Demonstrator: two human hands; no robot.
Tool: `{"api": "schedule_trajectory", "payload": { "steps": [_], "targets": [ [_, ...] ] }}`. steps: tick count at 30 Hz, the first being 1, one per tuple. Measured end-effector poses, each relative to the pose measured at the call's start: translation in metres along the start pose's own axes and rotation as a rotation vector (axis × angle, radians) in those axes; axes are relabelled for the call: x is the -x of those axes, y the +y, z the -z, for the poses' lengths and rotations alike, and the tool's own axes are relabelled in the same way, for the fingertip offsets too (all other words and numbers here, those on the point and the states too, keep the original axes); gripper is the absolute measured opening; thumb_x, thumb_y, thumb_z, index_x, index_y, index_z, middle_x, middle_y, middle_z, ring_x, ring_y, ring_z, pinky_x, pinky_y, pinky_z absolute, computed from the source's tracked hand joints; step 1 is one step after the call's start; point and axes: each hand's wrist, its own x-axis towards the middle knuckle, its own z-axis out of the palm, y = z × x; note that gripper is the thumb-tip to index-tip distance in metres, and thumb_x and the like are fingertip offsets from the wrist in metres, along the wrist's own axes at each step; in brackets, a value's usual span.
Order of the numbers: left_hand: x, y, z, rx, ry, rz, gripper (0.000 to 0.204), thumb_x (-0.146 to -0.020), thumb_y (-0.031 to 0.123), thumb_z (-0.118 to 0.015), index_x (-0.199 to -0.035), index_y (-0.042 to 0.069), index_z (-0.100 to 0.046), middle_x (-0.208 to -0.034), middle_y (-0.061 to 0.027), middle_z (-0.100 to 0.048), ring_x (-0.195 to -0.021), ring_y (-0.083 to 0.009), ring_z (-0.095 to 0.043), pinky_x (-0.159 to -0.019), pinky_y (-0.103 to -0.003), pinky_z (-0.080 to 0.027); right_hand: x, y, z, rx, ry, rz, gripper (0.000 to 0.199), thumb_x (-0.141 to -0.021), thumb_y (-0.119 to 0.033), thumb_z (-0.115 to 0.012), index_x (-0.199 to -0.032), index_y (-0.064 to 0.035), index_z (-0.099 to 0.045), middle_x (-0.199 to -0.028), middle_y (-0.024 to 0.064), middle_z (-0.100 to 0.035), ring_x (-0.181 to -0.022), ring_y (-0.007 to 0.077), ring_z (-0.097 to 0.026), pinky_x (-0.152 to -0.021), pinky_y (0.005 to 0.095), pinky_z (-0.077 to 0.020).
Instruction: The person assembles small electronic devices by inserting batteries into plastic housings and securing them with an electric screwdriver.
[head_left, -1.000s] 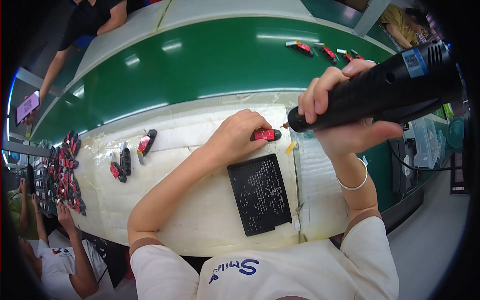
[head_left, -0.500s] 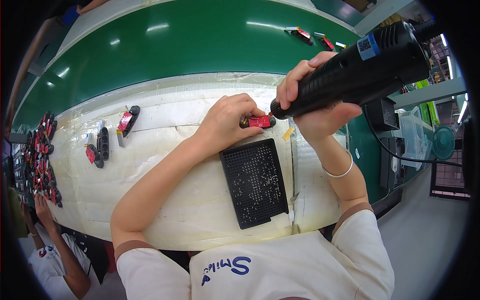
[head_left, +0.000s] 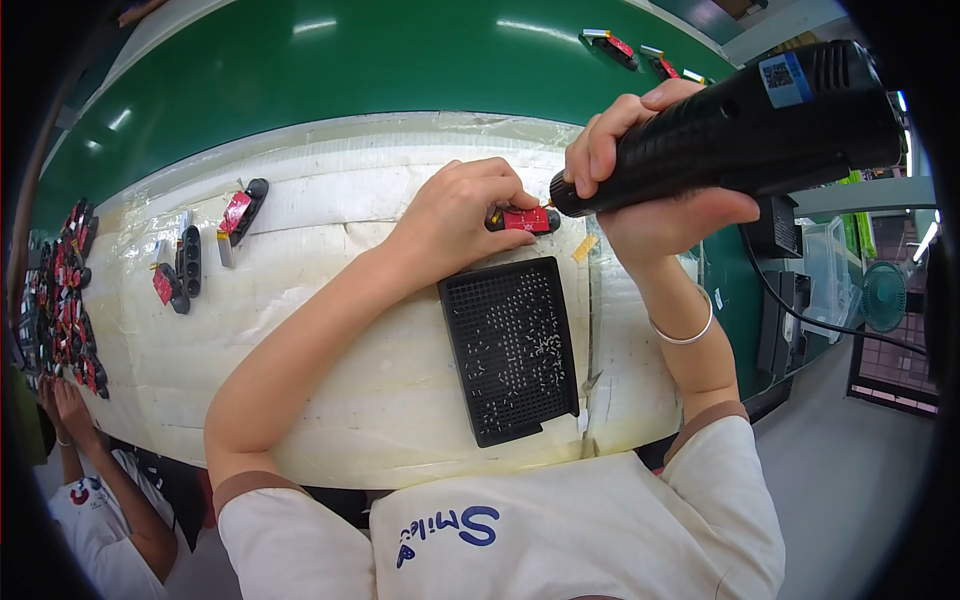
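Just beyond the black tray (head_left: 500, 271), my left hand (head_left: 462, 208) pinches the red board (head_left: 527, 221); it seems light, stiff, fragile, best taken by its edges. My right hand (head_left: 655, 228) wraps around the screwdriver (head_left: 740, 130).

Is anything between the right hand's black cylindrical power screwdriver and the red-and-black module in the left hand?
Nothing visible: the screwdriver has its tip near the right end of the module; contact is unclear. The black rectangular gridded tray lies on the near side, off that line.
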Motion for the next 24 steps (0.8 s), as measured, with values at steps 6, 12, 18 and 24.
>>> {"api": "schedule_trajectory", "payload": {
  "steps": [6,12,18,24],
  "targets": [
    [0.0,0.005,0.014,0.071,-0.042,0.003,0.03,-0.068,0.008,-0.076,-0.096,0.004,-0.065,-0.093,-0.006,-0.061,-0.08,-0.0197,-0.058,-0.069,-0.029,-0.05,0.008,-0.027,0.004,-0.295,-0.192,0.235,0.097,-0.057,-0.091,-0.034,-0.114,-0.0135,-0.037,-0.064,0.0048,-0.047,-0.052,0.0161,-0.051,-0.051,0.032,-0.0467],
    [0.005,-0.006,0.022,0.158,-0.171,-0.02,0.036,-0.07,0.003,-0.072,-0.105,0.005,-0.065,-0.095,-0.0066,-0.061,-0.087,-0.021,-0.06,-0.075,-0.03,-0.051,0.025,-0.023,0.0,-0.262,-0.223,0.127,0.095,-0.055,-0.091,-0.037,-0.109,-0.0124,-0.034,-0.065,0.0068,-0.049,-0.05,0.0173,-0.051,-0.051,0.0304,-0.0475],
    [0.005,-0.008,0.021,0.152,-0.187,-0.047,0.033,-0.069,0.003,-0.072,-0.102,0.004,-0.066,-0.094,-0.0065,-0.061,-0.087,-0.0211,-0.06,-0.075,-0.03,-0.051,0.025,-0.016,-0.001,-0.266,-0.213,0.12,0.095,-0.055,-0.091,-0.035,-0.108,-0.012,-0.034,-0.066,0.0075,-0.049,-0.05,0.0177,-0.051,-0.049,0.0301,-0.0471],
    [0.005,-0.008,0.02,0.108,-0.168,-0.079,0.031,-0.068,0.005,-0.074,-0.098,0.003,-0.066,-0.091,-0.0069,-0.061,-0.084,-0.0211,-0.059,-0.073,-0.03,-0.051,0.023,-0.016,0.001,-0.277,-0.277,0.121,0.095,-0.056,-0.091,-0.035,-0.108,-0.0118,-0.034,-0.066,0.0079,-0.05,-0.05,0.018,-0.051,-0.049,0.0301,-0.0469]
  ]
}}
